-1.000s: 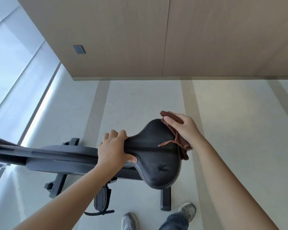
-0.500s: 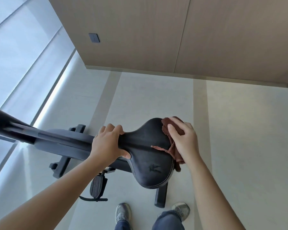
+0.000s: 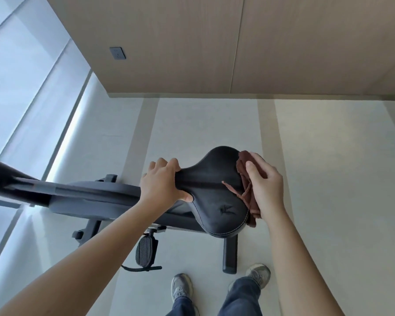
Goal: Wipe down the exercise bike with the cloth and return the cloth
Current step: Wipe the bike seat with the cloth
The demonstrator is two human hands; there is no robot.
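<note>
The black exercise bike [image 3: 94, 197] runs from the left edge to its padded black saddle [image 3: 214, 201] at the middle. My left hand [image 3: 163, 184] grips the saddle's narrow nose. My right hand [image 3: 263, 185] presses a crumpled reddish-brown cloth [image 3: 245, 192] against the saddle's right side. Part of the cloth hangs below the hand, and a frayed strip lies on the saddle top.
A pedal [image 3: 145, 250] and the rear stabiliser foot [image 3: 229, 255] sit below the saddle. My two shoes [image 3: 180, 286] stand on the pale tiled floor just behind the bike. A wood-panelled wall with a grey socket [image 3: 117, 53] lies ahead, and a window [image 3: 21, 87] fills the left.
My right hand has slid the cloth along the saddle's right edge, from the far rim toward me. The left hand has kept its grip on the nose. The view has shifted slightly.
</note>
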